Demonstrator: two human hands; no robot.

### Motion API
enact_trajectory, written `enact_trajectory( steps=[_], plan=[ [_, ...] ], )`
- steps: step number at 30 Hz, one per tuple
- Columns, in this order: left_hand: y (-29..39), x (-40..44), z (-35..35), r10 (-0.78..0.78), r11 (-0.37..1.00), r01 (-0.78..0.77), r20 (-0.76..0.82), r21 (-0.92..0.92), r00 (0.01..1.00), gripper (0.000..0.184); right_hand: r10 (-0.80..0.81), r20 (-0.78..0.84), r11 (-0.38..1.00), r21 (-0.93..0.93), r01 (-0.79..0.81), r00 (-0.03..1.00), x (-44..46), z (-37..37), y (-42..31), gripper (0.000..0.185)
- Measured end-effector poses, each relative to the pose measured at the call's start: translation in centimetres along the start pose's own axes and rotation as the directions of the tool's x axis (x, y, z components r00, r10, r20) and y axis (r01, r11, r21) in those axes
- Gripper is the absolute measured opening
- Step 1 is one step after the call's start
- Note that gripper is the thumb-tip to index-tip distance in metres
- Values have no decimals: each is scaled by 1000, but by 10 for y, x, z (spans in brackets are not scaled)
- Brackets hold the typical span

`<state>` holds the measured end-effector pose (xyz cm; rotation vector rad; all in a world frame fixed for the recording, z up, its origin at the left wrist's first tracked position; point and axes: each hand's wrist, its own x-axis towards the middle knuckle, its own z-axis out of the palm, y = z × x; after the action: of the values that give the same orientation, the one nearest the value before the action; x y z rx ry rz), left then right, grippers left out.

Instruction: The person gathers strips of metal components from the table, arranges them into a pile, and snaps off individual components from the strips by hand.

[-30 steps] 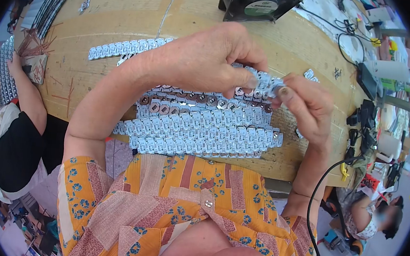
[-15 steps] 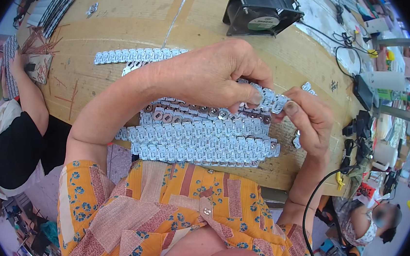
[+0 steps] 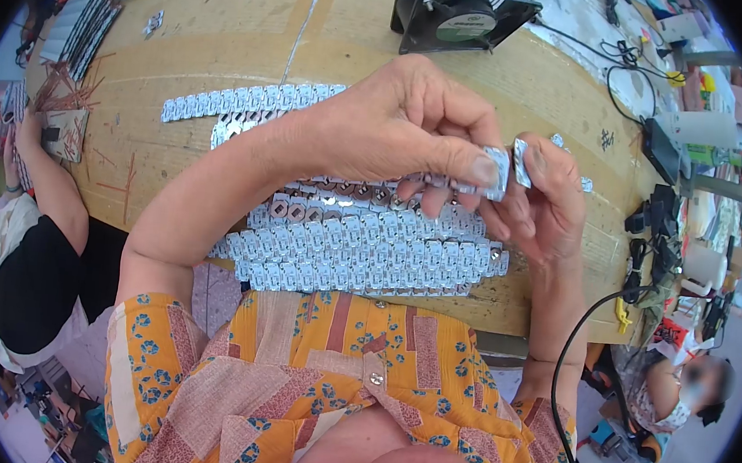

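Observation:
My left hand (image 3: 436,140) is closed around a strip of small white circuit boards (image 3: 497,174), with the thumb on top near the strip's right end. My right hand (image 3: 546,203) pinches a single small board (image 3: 522,161) between thumb and fingers, just right of that end. A narrow gap shows between the piece and the strip. Below both hands lie several more strips of white boards (image 3: 361,248), side by side and partly overlapping. Another strip (image 3: 250,96) lies farther back on the left, partly behind my left forearm. Loose boards (image 3: 585,185) lie behind my right hand.
A black fan (image 3: 464,19) stands at the back of the table (image 3: 229,34). Cables and a dark adapter (image 3: 660,155) line the right side. A co-worker's arm (image 3: 58,178) reaches in at the left, near scattered thin copper-coloured sticks (image 3: 70,91). Another person (image 3: 675,390) sits at right.
The strip's end piece has come apart from the strip and is now in my right hand. My right hand has tilted upward, and my left thumb has moved right to the strip's end.

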<state>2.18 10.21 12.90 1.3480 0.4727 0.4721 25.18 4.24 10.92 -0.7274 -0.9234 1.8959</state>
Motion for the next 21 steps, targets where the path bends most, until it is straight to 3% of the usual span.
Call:
enact_trajectory(
  steps=[1,2,3,4,5,8,12,15,17,21],
  plan=[
    [-5,2,0,35,999,-34,-43,15,998,14,-61,-65,994,-93,55,996,2,1,2,31],
    [-14,4,1,213,951,-180,-111,250,971,14,-118,-131,979,-184,93,984,1,2,5,31],
    [-22,7,1,402,825,-295,-135,482,906,14,-175,-166,929,-355,107,970,0,1,4,31],
    [-26,10,0,579,631,-362,-107,687,808,14,-222,-190,904,-408,128,956,1,0,4,29],
    [-28,11,1,631,552,-365,-90,750,771,15,-263,-212,878,-458,142,941,0,0,5,28],
    [-33,11,7,711,421,-366,-51,830,702,16,-326,-231,779,-615,122,917,-1,3,7,24],
    [-39,10,13,729,366,-291,-78,884,680,17,-316,-205,703,-706,84,926,0,5,6,22],
    [-39,13,13,727,385,-282,-101,878,679,17,-257,-277,836,-544,70,926,3,0,10,24],
    [-37,14,11,732,384,-281,-105,880,673,17,-246,-288,850,-523,63,926,3,4,12,25],
    [-44,12,18,655,413,-323,-32,851,755,16,-223,-357,927,-364,85,907,5,2,10,27]
  ],
)
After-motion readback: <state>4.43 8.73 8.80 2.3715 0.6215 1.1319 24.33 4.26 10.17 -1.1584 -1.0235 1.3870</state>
